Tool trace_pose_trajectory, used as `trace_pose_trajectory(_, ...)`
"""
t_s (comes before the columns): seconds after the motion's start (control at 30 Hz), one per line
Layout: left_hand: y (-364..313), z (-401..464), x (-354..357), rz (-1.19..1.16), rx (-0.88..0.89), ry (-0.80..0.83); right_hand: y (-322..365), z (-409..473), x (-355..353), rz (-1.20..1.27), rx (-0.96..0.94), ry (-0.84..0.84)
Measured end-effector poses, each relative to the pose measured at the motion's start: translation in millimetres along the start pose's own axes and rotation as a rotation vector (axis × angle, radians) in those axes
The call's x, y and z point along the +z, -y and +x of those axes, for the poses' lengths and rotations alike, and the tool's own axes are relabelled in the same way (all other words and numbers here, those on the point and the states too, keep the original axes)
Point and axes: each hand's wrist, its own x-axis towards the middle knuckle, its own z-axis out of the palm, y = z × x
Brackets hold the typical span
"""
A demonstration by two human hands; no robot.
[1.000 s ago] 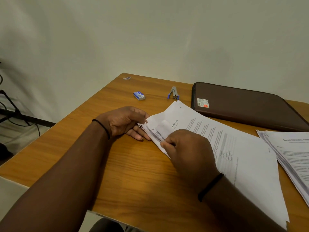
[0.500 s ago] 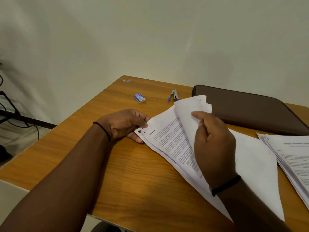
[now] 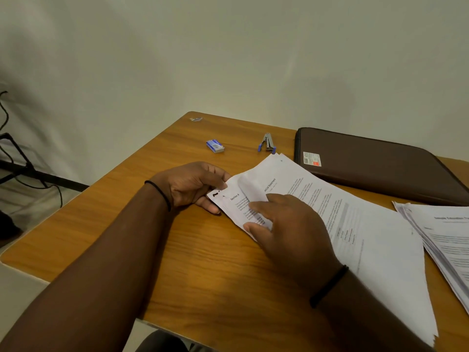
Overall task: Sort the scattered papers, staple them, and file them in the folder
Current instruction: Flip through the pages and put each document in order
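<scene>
Papers [image 3: 355,224] lie slantwise across the desk [image 3: 203,262]; left hand [image 3: 193,184] pinches their near-left corner, right hand [image 3: 286,224] rests loosely spread on them, stapler [image 3: 267,143] beyond.

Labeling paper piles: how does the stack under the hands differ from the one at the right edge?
The held paper stack is pinched at its corner by the left hand, top sheet curled under the right hand; the right-edge paper stack lies flat and untouched. The held one shows fully; the other is cropped. Both are white printed sheets on the wooden table.
</scene>
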Motion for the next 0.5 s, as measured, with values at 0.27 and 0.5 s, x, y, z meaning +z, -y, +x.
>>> trace_pose_trajectory(0.27,1,0,0,0.001,-0.003,0.0,7,0,0,-0.054,-0.074,0.085)
trace_pose_trajectory(0.5,0,1,0,0.006,-0.003,-0.006,10,-1,8,-0.175,-0.063,0.003)
